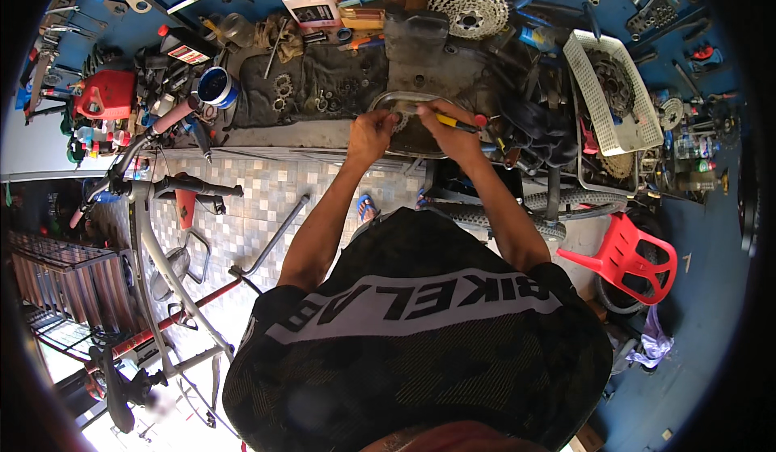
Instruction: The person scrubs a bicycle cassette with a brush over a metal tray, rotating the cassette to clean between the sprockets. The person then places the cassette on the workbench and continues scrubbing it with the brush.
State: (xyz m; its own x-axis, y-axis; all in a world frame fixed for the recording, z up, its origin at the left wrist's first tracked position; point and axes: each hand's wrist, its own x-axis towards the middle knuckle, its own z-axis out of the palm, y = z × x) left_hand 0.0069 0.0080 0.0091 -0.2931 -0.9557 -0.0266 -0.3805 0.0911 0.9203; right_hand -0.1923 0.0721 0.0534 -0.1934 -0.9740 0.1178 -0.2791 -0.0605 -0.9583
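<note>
Over a shallow metal tray [386, 96] on the bench, both my hands work close together. My left hand [370, 137] is closed, its fingertips pinching the edge of a small toothed sprocket [400, 122]. Just to its right, my right hand [449, 140] is closed around a tool with a yellow-and-black handle [457, 122]. The handle points out to the right, and the working tip cannot be made out. Left of the tray, more small sprockets [282, 86] and rings lie on a dark cloth [259, 100].
A large cassette [468, 10] lies at the back of the bench. To the right stands a white plastic basket [634, 141] holding bike parts. A blue-and-white tub [217, 86] and a pink-liquid jug [311, 1] stand left. A bicycle frame [158, 250] and red chair [634, 256] flank me.
</note>
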